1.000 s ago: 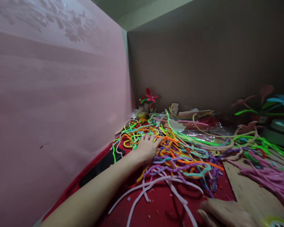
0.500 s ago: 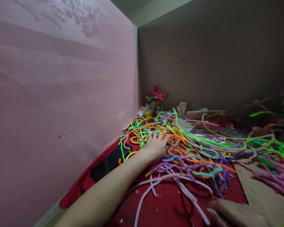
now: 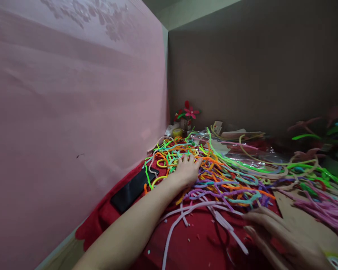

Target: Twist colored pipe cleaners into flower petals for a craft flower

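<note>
Grip of the left hand (image 3: 187, 170) is spread on the pile of pipe cleaners (image 3: 214, 172). The right hand (image 3: 278, 234) bends just in front of the pile; can't tell if it pinches anything. One pink flower (image 3: 190, 112) behind the pile looks done; many pipe cleaners lie loose.

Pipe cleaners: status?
Left hand, fingers spread, on tangled pipe cleaners. Right hand part-open, nothing visibly held. Black phone nearby, apparently not in the way.
</note>
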Tool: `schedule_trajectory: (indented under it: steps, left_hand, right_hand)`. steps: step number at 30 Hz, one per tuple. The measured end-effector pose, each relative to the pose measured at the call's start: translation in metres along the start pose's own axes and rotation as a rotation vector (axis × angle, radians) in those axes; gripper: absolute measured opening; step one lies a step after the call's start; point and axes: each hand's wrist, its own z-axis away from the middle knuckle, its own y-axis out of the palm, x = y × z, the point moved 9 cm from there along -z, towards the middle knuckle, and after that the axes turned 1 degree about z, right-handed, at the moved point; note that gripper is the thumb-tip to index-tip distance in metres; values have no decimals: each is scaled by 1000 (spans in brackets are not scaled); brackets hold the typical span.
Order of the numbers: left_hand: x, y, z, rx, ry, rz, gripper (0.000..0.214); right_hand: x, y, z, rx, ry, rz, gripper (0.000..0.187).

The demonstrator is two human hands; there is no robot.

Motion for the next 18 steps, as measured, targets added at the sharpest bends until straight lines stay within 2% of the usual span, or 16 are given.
schedule_trajectory:
  steps: [3, 5, 8, 10, 14, 18]
  left_hand:
    - [16, -12, -4, -98, -31, 119, 48]
    - [33, -22, -6, -183, -81, 196, 45]
    - [61, -33, -7, -296, -188, 286, 39]
    - [76, -37, -5, -342, -253, 329, 33]
    - [94, -43, 2, -406, -329, 410, 26]
    - [108, -49, 7, -474, -382, 514, 26]
  right_hand:
    - [15, 6, -20, 61, -6, 54, 27]
    - [24, 17, -36, 108, 11, 101, 38]
    - [25, 49, -55, 278, 56, 154, 60]
    - [20, 69, -62, 377, 85, 180, 66]
    - [2, 95, -64, 502, 169, 274, 59]
    - [-7, 100, -62, 537, 207, 298, 47]
